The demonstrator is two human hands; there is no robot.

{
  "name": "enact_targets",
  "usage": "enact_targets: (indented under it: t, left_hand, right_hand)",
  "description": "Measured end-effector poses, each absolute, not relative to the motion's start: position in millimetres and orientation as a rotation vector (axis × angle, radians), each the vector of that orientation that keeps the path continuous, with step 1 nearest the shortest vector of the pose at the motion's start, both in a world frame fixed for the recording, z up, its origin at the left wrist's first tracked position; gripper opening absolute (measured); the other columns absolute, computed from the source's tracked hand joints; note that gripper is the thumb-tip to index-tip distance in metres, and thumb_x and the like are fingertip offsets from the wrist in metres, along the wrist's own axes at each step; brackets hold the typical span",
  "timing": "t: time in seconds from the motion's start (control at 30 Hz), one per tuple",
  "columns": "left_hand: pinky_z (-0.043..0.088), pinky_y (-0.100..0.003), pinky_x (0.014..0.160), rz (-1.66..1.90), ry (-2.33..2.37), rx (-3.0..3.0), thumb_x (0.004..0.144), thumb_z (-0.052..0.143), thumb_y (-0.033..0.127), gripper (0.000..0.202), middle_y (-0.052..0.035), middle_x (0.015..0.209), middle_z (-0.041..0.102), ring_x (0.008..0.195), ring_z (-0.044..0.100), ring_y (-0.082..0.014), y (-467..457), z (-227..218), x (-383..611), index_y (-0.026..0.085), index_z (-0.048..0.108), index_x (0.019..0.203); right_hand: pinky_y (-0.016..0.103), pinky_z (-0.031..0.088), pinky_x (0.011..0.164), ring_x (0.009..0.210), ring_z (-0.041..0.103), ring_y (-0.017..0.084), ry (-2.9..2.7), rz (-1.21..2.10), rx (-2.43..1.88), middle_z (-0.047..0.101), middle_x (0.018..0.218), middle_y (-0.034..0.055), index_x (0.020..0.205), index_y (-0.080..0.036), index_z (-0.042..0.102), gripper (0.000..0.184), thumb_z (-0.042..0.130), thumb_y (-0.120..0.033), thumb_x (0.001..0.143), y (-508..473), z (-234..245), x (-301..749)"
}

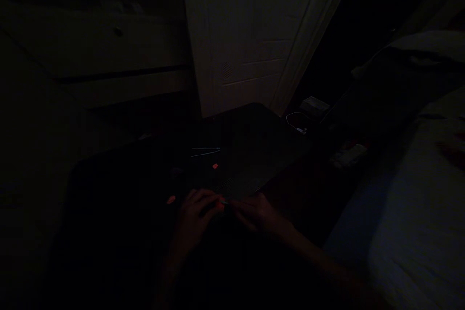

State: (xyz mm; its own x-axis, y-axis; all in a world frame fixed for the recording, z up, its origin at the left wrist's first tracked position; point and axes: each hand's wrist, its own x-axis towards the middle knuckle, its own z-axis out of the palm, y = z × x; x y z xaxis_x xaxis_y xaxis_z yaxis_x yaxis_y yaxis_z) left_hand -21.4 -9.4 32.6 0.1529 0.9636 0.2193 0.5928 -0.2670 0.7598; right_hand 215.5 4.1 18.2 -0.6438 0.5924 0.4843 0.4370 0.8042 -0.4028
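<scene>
The scene is very dark. My left hand (196, 208) has its fingers closed on a small orange-red piece (221, 205) low over the dark table. My right hand (256, 210) is pinched just to the right, its fingertips pointing at that piece. A small pale greenish sliver (224, 202) shows between the two hands; whether it belongs to a thin tool in my right fingers cannot be made out. Beyond the hands lie a flat orange piece (215, 165) and two thin pale sticks in a narrow V (206, 151). Another orange-red piece (170, 199) lies left of my left hand.
The dark table (250, 131) reaches to a pale panelled door (247, 34). A drawer unit (127, 53) stands at the left. A white cable (296, 123) and a small box (315, 105) are at the back right, and pale bedding (417, 213) fills the right side.
</scene>
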Motion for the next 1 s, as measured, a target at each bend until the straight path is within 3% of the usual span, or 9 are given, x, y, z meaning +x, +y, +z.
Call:
enact_targets:
  t: [0.2,0.37,0.57,0.7,0.87,1.0]
  left_hand:
    - [0.057,-0.041,0.092,0.988,1.485,1.957,0.09,0.076,0.027,0.01,-0.0019,0.104,0.08,0.102,0.071,-0.0255,-8.9,30.8,-19.6,0.031,0.081,0.098]
    - [0.056,-0.039,0.091,1.024,1.507,1.975,0.087,0.08,0.028,0.009,-0.0019,0.099,0.079,0.099,0.071,-0.0247,-10.0,33.2,-14.8,0.028,0.078,0.095]
    - [0.055,-0.04,0.095,1.035,1.515,2.022,0.086,0.081,0.025,0.01,-0.0014,0.099,0.078,0.1,0.071,-0.0243,-10.4,31.8,-14.5,0.027,0.078,0.095]
    - [0.056,-0.039,0.091,1.064,1.495,2.022,0.087,0.079,0.024,0.007,-0.0019,0.098,0.078,0.098,0.071,-0.024,-9.3,28.7,-14.9,0.026,0.077,0.094]
    - [0.055,-0.04,0.093,1.034,1.516,2.042,0.088,0.077,0.023,0.008,-0.002,0.1,0.079,0.099,0.071,-0.0244,-9.5,29.4,-14.7,0.027,0.077,0.095]
    - [0.054,-0.04,0.095,1.021,1.525,2.041,0.089,0.077,0.025,0.006,-0.0014,0.099,0.079,0.099,0.072,-0.0248,-10.3,31.9,-14.3,0.028,0.077,0.095]
  right_hand:
    - [0.024,0.042,0.057,0.056,0.059,0.013,-2.343,0.499,-0.754,0.07,0.073,0.0024,0.112,-0.016,0.072,0.023,0.05,-0.014,0.104,-2.1,36.4,213.5]
    - [0.023,0.046,0.062,0.064,0.066,0.014,-2.267,0.534,-0.866,0.075,0.084,0.0058,0.116,-0.015,0.07,0.024,0.051,-0.011,0.103,-8.2,38.9,212.5]
    - [0.022,0.045,0.061,0.063,0.065,0.013,-2.349,0.511,-0.955,0.074,0.081,0.0037,0.115,-0.016,0.07,0.022,0.057,-0.009,0.1,-6.8,40.4,208.1]
    - [0.023,0.047,0.065,0.065,0.067,0.014,-2.384,0.554,-0.975,0.075,0.082,0.0043,0.11,-0.016,0.072,0.02,0.059,-0.007,0.097,-4.4,48.5,205.6]
    - [0.027,0.052,0.079,0.084,0.075,0.019,-2.381,0.666,-0.962,0.08,0.096,0.0075,0.103,-0.017,0.074,0.022,0.062,-0.004,0.09,-2.8,63.9,206.1]
    - [0.025,0.052,0.075,0.076,0.075,0.017,-2.297,0.77,-0.953,0.08,0.087,0.0049,0.094,-0.018,0.074,0.019,0.06,-0.005,0.093,-0.5,66.7,207.8]
